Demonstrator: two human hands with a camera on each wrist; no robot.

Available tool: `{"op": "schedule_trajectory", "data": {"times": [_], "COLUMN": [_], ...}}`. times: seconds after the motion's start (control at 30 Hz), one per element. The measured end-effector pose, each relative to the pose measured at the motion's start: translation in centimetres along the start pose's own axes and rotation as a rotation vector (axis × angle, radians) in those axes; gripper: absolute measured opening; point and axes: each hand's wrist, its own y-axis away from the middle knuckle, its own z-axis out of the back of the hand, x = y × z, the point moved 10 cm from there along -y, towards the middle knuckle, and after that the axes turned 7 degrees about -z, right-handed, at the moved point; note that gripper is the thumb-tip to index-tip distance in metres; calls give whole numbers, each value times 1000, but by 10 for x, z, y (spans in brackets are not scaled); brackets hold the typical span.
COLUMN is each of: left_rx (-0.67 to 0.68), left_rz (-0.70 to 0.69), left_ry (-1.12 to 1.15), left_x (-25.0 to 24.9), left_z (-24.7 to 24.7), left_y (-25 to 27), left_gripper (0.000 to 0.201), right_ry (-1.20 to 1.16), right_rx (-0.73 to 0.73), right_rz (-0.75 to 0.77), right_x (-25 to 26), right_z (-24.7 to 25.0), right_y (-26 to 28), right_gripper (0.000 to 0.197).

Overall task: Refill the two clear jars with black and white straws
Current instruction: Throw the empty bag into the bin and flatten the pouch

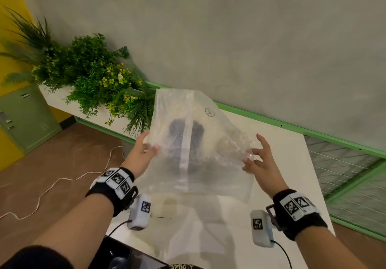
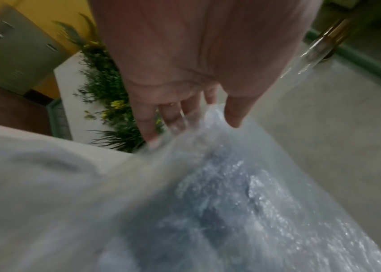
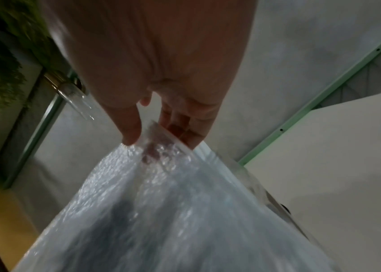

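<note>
A large clear plastic bag [image 1: 200, 149] hangs stretched above the white table [image 1: 277, 143]. My left hand [image 1: 151, 145] pinches its left edge between thumb and fingers, and my right hand [image 1: 250, 154] pinches its right edge. Two dark blurred shapes [image 1: 183, 131] show through the film; I cannot tell what they are. The left wrist view has the left hand [image 2: 196, 125] gripping the crinkled bag [image 2: 242, 202]. In the right wrist view the right hand [image 3: 145, 136] grips the bag [image 3: 161, 211]. A clear glass piece with a brass band [image 2: 317, 47] stands beyond the bag. No straws are plainly visible.
A white planter of green plants [image 1: 94, 76] runs along the grey wall at left. A green cabinet [image 1: 25, 116] and a white cable [image 1: 62, 181] are on the brown floor. Wire mesh panels [image 1: 344, 174] lie right of the table. A black object [image 1: 121, 254] sits at the near edge.
</note>
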Motion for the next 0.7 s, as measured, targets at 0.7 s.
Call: {"op": "schedule_trajectory", "data": {"times": [0.7], "left_rx": [-127], "left_rz": [-643], "left_ry": [-926], "left_x": [-146], "left_z": [29], "left_y": [45], "left_gripper": [46], "right_ry": [379], "right_rx": [-188], "right_rz": [772], "right_x": [168], "right_z": [-32], "right_y": [57], "right_gripper": [20]}}
